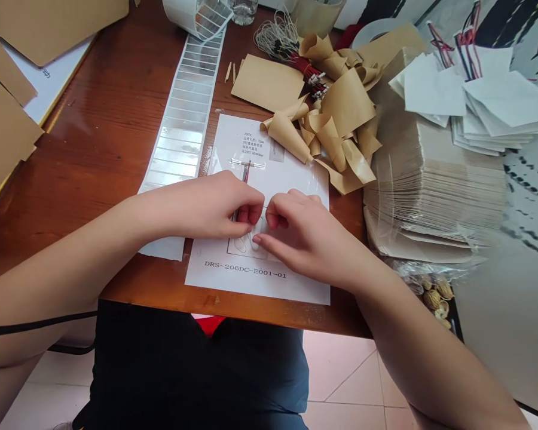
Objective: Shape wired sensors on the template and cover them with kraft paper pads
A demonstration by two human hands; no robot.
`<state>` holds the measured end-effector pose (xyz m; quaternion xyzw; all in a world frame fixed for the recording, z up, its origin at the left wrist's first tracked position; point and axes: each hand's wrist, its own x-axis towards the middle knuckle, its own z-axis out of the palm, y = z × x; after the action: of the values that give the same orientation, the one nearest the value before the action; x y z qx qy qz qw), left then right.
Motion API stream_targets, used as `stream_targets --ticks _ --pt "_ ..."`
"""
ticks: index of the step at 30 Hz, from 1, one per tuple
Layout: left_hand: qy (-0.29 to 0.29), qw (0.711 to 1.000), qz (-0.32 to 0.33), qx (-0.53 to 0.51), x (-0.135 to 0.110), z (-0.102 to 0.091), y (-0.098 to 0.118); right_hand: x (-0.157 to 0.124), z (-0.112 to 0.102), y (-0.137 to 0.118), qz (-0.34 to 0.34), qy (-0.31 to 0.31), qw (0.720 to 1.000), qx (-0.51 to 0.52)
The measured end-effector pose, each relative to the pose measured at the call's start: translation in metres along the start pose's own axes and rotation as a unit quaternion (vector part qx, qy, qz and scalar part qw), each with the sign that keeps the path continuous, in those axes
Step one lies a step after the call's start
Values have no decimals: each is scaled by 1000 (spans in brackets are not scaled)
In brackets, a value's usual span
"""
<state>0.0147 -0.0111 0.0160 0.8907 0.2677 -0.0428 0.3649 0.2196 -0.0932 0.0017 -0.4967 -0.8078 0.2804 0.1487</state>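
My left hand (226, 206) is over a printed paper sheet (269, 283), its fingers curled and its thumb close to the fingertips. Whatever it pinches is hidden. A thin red and black wire (246, 172) runs under this hand from a taped spot on the sheet. Pale wire loops (241, 244) lie just below the fingertips, inside a printed rectangle. My right hand (302, 236) faces it from the right, fingers bent. Its thumb reaches toward the pale loops and stands apart from the curled index finger, with nothing plainly held between them.
To the left runs a label strip (186, 107) from a roll (183, 17). Behind the sheet lie curled brown paper pieces (336, 140), a flat brown card (269, 82) and a wire bundle (278, 39). A wrapped stack (439, 191) with white paper packets (434, 89) stands right. Cardboard (4, 131) is far left.
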Motion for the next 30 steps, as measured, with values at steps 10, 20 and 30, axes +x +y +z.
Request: stream_targets --ticks 10,20,30 --pt "-5 1000 0 -8 0 0 -1 4 3 -1 20 -33 999 -5" --pt "0 1000 3 -3 1 2 0 2 1 2 11 -31 999 16" --pt "0 999 -8 35 2 4 6 2 -4 5 -26 -3 1000 9"
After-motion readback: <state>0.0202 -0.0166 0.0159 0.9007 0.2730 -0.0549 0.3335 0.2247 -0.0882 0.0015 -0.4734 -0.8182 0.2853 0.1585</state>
